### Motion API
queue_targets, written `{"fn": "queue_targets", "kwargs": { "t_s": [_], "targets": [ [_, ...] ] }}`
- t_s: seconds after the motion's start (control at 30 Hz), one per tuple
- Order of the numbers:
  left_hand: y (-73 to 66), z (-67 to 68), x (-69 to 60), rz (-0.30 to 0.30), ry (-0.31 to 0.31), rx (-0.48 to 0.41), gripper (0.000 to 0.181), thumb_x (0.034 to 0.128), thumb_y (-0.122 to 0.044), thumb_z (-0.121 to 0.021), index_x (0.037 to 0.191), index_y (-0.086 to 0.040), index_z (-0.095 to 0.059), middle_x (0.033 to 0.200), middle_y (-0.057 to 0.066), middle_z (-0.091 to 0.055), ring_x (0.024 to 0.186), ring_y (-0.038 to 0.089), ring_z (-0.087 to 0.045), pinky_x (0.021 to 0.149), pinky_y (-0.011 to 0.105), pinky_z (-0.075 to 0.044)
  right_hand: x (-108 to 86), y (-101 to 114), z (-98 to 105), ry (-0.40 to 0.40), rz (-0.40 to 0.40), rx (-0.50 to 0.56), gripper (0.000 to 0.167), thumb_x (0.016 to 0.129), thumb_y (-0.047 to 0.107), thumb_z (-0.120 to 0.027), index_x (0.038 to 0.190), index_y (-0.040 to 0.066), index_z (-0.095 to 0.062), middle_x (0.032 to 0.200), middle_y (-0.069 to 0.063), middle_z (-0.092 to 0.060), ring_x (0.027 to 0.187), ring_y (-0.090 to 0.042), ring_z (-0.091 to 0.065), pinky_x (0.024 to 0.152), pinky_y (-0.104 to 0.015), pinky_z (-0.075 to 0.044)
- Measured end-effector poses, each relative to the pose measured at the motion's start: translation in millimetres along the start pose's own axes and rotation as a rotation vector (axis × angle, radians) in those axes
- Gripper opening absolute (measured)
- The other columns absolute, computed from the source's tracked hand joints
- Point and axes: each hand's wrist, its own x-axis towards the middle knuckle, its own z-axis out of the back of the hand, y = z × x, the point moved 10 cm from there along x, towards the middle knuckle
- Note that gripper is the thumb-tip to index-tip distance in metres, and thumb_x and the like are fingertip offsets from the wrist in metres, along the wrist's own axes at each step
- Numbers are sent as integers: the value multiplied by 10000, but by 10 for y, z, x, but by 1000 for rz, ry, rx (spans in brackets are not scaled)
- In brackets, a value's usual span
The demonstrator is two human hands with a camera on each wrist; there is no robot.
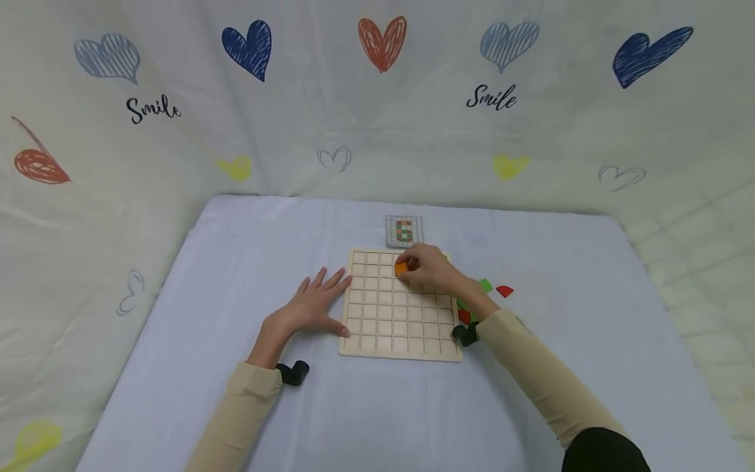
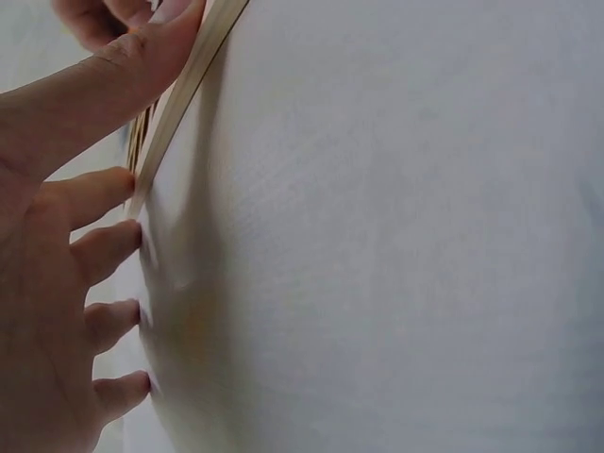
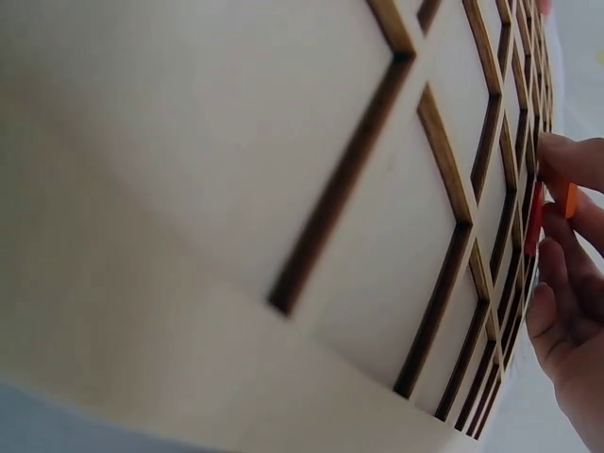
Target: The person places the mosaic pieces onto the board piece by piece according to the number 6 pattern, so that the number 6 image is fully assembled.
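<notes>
Here, right hand (image 1: 429, 267) pinches straight-edged orange tile (image 1: 401, 269)

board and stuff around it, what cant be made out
Head view: part of the board, upper right, covered by the right hand.
Head view: finer pattern on the card, too small.
Head view: number of loose pieces, partly behind right wrist.
Right wrist view: full shape of the orange piece, behind fingers.
</notes>
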Motion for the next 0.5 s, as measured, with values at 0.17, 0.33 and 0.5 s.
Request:
{"fn": "queue_targets", "kwargs": {
  "t_s": [0.17,0.33,0.5],
  "targets": [
    [9,-3,-4,4,-1,-2,1154,781,-493,-872,1662,-192,-190,1746,17,-45,1602,352,97,1269,623,24,13,42,-3,-25,36,-45,288,887,143,-807,1140,12,-764,992,-95,-688,849,-201,-600,730,-308,-529],
    [13,3,5,4,-8,8,1149,785,-498,-867,1662,-199,-189,1747,9,-46,1603,345,94,1272,618,22,19,90,10,-53,70,-81,291,877,148,-829,1125,6,-773,986,-103,-685,846,-203,-616,722,-312,-538],
    [9,-12,6,3,-5,-4,1150,776,-492,-875,1660,-187,-205,1746,22,-61,1603,360,82,1270,624,16,1,96,-15,-46,76,-100,274,887,162,-823,1110,10,-775,998,-102,-670,850,-201,-596,718,-307,-521]
  ]
}}
